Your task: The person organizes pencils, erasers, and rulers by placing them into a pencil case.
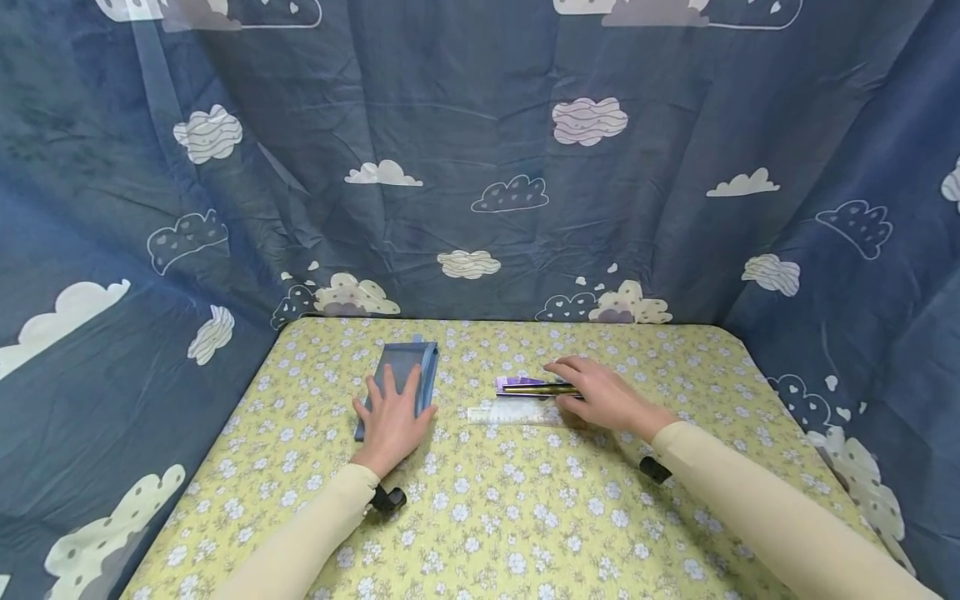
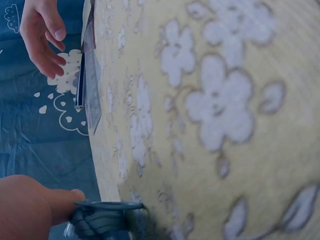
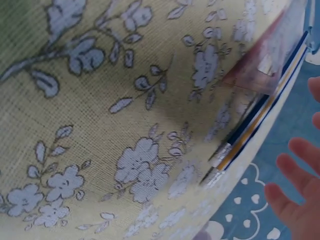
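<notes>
Where the blue-grey pouch lies, left of the clear ruler: left hand is laid on it, fingers spread; pressure is best kept even.
Pens or pencils: right hand is poised above, fingers loose, nothing grasped; they are best pinched together mid-length.

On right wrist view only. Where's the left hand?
Observer: The left hand rests on a blue case, fingers spread.
Operator: Is that case up against the clear ruler?
Observer: No, the head view shows floral cloth between it and the clear ruler.
Operator: Anything worn on that arm?
Observer: A black item shows at the left sleeve, near the cuff.
</notes>
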Motion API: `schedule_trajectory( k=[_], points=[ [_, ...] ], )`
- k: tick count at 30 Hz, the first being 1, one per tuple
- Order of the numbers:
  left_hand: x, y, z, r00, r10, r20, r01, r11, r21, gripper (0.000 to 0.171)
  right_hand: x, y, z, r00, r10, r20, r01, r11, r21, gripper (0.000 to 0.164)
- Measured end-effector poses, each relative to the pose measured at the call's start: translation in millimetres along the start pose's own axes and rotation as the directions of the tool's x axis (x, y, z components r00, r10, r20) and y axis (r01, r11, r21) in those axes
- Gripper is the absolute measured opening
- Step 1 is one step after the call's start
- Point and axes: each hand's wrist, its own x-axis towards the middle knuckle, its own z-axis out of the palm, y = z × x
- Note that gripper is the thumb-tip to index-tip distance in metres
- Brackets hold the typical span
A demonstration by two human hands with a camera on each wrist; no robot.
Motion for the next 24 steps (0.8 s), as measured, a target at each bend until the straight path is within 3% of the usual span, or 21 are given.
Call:
schedule_trajectory(
  k=[11,15,19,24],
  points=[
    [5.1,-0.1,2.9,0.995,-0.098,0.027,0.100,0.993,-0.067,0.073,6,11,11,1.000,0.008,0.028,-0.007,1.000,-0.028,0.045],
    [5.9,-0.9,4.1,0.989,-0.138,0.049,0.143,0.984,-0.107,0.074,6,15,13,0.996,0.066,0.059,-0.074,0.987,0.140,0.047],
    [7.0,-1.5,4.0,0.982,-0.169,0.079,0.179,0.974,-0.142,0.075,8,22,17,0.986,0.139,0.090,-0.161,0.931,0.328,0.051],
    [11.1,-3.0,3.9,0.978,-0.187,0.096,0.200,0.969,-0.148,0.075,11,32,22,0.974,0.197,0.109,-0.224,0.890,0.396,0.049]
  ],
)
